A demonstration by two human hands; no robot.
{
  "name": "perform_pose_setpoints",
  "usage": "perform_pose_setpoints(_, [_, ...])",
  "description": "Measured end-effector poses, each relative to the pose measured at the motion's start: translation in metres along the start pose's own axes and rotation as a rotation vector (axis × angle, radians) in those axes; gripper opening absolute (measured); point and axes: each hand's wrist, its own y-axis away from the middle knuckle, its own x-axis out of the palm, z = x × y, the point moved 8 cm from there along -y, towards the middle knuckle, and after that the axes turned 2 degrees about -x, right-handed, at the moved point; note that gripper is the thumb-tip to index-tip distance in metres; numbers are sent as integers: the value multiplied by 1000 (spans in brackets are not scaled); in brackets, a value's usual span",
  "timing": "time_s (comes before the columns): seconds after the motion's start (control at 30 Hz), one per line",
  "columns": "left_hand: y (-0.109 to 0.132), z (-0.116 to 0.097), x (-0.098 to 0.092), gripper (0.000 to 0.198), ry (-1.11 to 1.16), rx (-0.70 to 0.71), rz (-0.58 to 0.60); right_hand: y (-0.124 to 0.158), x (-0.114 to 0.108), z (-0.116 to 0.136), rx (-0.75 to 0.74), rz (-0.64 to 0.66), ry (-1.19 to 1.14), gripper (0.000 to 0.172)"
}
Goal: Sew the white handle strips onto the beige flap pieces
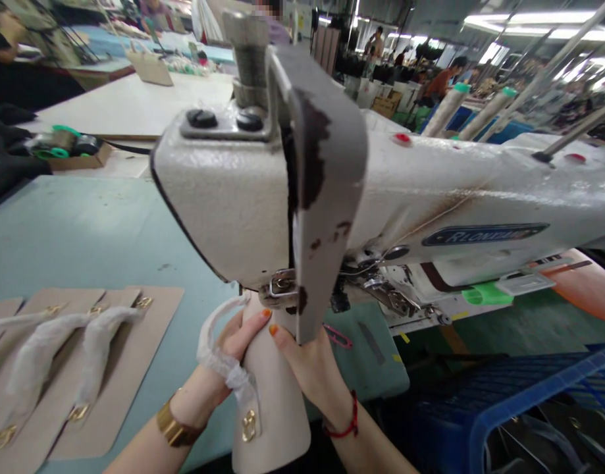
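A beige bag panel lies curved beneath the head of a white sewing machine. My left hand grips its left edge, thumb on top and fingers behind. On the right edge, my right hand holds the same panel, its thumb pointing toward the needle area and its fingers partly behind the machine's guard. A handle wrapped in white film loops over my left hand, with a gold buckle at its lower end. The needle and presser foot are mostly hidden.
Several more beige panels with wrapped handles overlap on the green tabletop at left. Pink thread snips lie right of the machine head. A blue crate holding dark pieces stands lower right. Thread cones rise behind.
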Motion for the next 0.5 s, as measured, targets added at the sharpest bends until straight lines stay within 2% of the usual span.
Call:
perform_pose_setpoints(0.23, [-13, -14, 0, 48, -22, 56, 74, -6, 2, -2, 23, -6, -60, 28])
perform_pose_setpoints(0.5, [-15, -40, 8, 40, -55, 137, 157, -18, 15, -11, 60, 62, -131, 40])
